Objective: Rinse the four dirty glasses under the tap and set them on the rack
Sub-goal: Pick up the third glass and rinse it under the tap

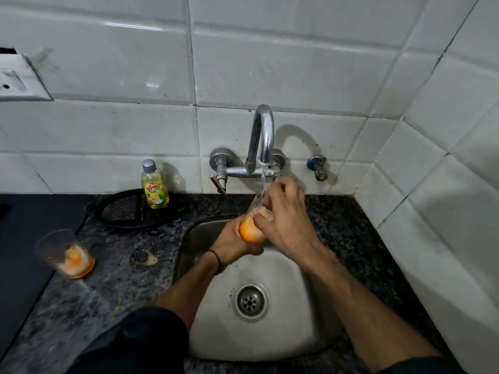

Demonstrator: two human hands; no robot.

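Granite counter (121,279) wraps the steel sink (291,327), tiled wall (445,211) tight at 3 o'clock, dirty glass (64,253) at 9, left hand (232,245) and right hand (286,220) gripping an orange-stained glass (249,232) under the tap (263,130).

A yellow-green bottle of Vim dish liquid (155,188) stands upright at the back edge of a black round pan (129,225) on a speckled granite counter (113,279), against white wall tiles (108,125). A blue-handled valve (318,167) juts from the tiles at right. A yellowish spill (148,259) marks the counter.
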